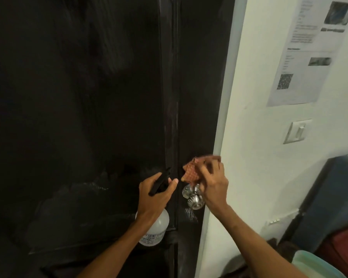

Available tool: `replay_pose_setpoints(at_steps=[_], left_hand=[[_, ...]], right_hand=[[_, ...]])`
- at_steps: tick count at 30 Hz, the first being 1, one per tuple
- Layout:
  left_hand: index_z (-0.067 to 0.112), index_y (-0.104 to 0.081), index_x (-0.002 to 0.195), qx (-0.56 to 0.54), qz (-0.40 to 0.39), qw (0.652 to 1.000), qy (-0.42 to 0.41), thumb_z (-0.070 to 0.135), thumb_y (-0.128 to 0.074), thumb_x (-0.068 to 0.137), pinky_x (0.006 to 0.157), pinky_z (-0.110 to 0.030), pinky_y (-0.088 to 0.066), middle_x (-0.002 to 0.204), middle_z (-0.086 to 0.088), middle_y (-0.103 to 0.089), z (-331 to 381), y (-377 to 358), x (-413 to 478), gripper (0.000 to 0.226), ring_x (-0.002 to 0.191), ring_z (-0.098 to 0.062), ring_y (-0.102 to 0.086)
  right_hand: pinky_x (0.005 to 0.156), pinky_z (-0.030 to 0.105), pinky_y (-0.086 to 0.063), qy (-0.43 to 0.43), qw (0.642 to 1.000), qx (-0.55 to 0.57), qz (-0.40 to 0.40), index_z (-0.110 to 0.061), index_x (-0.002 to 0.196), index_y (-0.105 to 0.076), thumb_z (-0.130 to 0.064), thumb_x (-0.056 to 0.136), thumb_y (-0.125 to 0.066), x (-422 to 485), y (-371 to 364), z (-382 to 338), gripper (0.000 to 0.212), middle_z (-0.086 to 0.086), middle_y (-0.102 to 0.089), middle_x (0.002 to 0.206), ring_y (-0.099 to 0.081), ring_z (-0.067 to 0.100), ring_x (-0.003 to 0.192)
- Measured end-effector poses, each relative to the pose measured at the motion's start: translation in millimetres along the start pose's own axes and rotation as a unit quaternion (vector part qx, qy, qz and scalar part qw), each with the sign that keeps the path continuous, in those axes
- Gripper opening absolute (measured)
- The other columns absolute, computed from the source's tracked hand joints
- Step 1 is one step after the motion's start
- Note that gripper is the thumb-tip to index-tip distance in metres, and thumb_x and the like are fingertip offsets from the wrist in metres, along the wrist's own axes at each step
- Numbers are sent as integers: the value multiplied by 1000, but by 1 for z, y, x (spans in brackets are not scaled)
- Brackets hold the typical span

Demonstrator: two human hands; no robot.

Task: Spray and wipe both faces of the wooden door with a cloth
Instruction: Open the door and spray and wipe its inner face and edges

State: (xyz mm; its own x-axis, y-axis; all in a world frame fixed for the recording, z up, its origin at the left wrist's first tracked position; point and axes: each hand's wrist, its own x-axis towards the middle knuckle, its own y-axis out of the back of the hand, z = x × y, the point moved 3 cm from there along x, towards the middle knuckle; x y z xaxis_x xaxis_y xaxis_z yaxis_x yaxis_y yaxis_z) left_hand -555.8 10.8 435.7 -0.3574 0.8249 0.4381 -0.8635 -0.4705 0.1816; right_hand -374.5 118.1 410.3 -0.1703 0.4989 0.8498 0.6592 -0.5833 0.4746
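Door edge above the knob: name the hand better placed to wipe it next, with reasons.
Right. The right hand holds the cloth at the door just above the knob; the left hand grips the spray bottle, so it is occupied.

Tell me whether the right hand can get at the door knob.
Probably yes. The right hand, gripping the cloth, sits just above and beside the knob with nothing between them; the left hand holds the spray bottle off to the side.
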Motion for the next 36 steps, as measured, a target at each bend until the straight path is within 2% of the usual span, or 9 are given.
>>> replay_pose_setpoints(at_steps=[4,9,14,17,21,24,27,33,36], left_hand=[[12,-66,70,-2,-5,1000,8,14,-81,89,55,-24,-48,56,0,-61,-8,-5,-5,25,49,-9,-57],[15,-65,69,-2,-8,1000,19,13,-81,91,52,-19,-46,55,7,-59,-14,-2,-9,27,47,-5,-56],[20,-70,75,15,12,997,68,20,-83,90,55,-22,-50,63,7,-66,-39,10,-18,19,56,-7,-63],[21,-73,74,31,49,994,89,25,-83,90,61,-23,-54,67,-1,-70,-45,22,-17,19,64,-15,-69],[22,-70,71,39,74,993,83,15,-81,90,58,-15,-50,60,3,-66,-54,36,-25,23,58,-8,-66],[17,-74,77,28,83,991,100,13,-82,90,61,-16,-52,67,0,-71,-67,46,-42,15,63,-9,-68],[15,-77,78,44,115,987,105,17,-82,90,68,-21,-58,68,1,-73,-81,66,-43,13,69,-8,-72],[7,-77,76,61,178,976,109,8,-82,88,62,-11,-51,65,-3,-71,-99,105,-65,13,69,-14,-72],[8,-77,79,48,213,970,105,6,-84,86,67,-13,-53,69,-3,-73,-112,118,-74,10,71,-11,-72]], right_hand=[[69,42,-62,-61,994,60,-72,-15,117,-68,1,72,-80,-40,-8,19,49,12,-55,127,-58,32,111],[83,32,-56,-110,990,81,41,-11,120,-72,3,83,-74,12,6,0,40,14,-59,124,-57,30,112],[75,43,-61,1,995,45,-91,-16,114,-72,-4,72,-85,-46,-10,-25,45,12,-59,121,-57,31,109],[74,37,-57,7,997,75,-19,-11,116,-73,0,75,-81,0,1,-43,43,14,-60,120,-56,31,105],[86,29,-50,13,993,87,77,-9,129,-69,-3,88,-74,34,-2,-73,41,21,-58,127,-56,36,112],[84,43,-59,49,995,75,-48,-14,138,-60,-4,84,-78,-30,-39,-79,58,18,-51,134,-54,39,119],[68,48,-61,92,985,70,-128,-16,127,-64,-2,74,-81,-52,-53,-80,57,14,-47,129,-54,40,117],[78,30,-46,46,995,81,46,-12,130,-69,-2,86,-69,23,-35,-124,45,23,-58,124,-54,37,108],[67,35,-54,93,993,69,-33,-13,131,-67,2,78,-74,-31,-65,-134,56,18,-53,121,-52,38,107]])
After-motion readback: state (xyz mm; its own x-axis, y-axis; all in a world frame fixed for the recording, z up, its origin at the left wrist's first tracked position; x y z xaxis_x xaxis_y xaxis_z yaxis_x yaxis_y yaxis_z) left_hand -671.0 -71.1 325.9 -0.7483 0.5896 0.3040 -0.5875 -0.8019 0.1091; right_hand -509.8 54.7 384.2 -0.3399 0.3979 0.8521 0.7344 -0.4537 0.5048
